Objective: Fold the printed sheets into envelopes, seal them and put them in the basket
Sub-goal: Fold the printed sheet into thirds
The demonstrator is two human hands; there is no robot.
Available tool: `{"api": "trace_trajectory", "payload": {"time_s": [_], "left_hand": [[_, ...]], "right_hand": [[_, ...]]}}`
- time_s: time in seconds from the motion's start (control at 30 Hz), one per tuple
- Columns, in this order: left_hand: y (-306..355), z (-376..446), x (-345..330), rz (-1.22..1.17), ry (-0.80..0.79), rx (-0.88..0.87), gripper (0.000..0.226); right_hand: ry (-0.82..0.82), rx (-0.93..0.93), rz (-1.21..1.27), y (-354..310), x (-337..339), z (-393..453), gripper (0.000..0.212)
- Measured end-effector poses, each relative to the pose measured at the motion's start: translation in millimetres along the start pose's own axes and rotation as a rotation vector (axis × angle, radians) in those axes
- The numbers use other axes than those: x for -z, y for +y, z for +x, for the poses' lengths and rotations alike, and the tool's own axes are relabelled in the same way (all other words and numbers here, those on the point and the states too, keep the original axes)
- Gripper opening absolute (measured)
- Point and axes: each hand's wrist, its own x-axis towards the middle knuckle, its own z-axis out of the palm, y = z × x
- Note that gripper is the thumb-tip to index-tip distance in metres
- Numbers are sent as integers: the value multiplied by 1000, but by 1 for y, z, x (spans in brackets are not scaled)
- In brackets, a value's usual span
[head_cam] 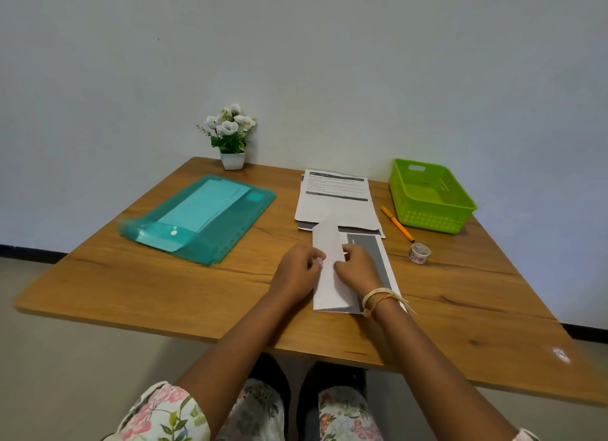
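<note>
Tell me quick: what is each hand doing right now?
Left hand: fingers curled, pinching the folded sheet.
Right hand: fingers curled, pinching the same folded sheet.

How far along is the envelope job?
Early. Done: nothing; the green basket looks empty. In hand: the left hand and right hand are pinching and creasing one folded sheet. Left: sealing it with the tape roll, binning it, then the stack of printed sheets.
</note>
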Motion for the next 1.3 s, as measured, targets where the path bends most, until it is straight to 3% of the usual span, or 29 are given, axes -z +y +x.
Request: {"api": "trace_trajectory", "payload": {"time_s": [0.17, 0.27, 0.4, 0.5, 0.6, 0.77, 0.87, 1.0, 1.1, 1.3], "left_hand": [[-6, -6, -6, 304, 70, -143, 25], [-7, -9, -8, 491, 90, -113, 33], [-8, -10, -10, 537, 29, -61, 45], [-5, -5, -7, 433, -31, -22, 44], [1, -2, -5, 180, -112, 35, 42], [23, 4, 4, -638, -33, 263, 36], [29, 5, 8, -904, 12, 384, 32], [31, 0, 3, -783, 5, 286, 31], [32, -3, -2, -705, -49, 181, 35], [28, -2, -8, -526, -117, 128, 35]], "right_hand": [[195, 84, -351, 8, -13, -11, 51], [268, 145, -458, 16, -23, -16, 41], [303, 219, -522, 27, -30, -19, 37], [263, 251, -444, 27, -31, -19, 37], [226, 257, -335, 23, -29, -17, 37], [191, 231, -163, 21, -23, -16, 36], [146, 173, 41, 18, -18, -17, 39], [12, 100, 330, 10, -6, -13, 48], [-69, 18, 411, 4, 5, -11, 51], [-103, -103, 413, 1, 25, -3, 26]]}}
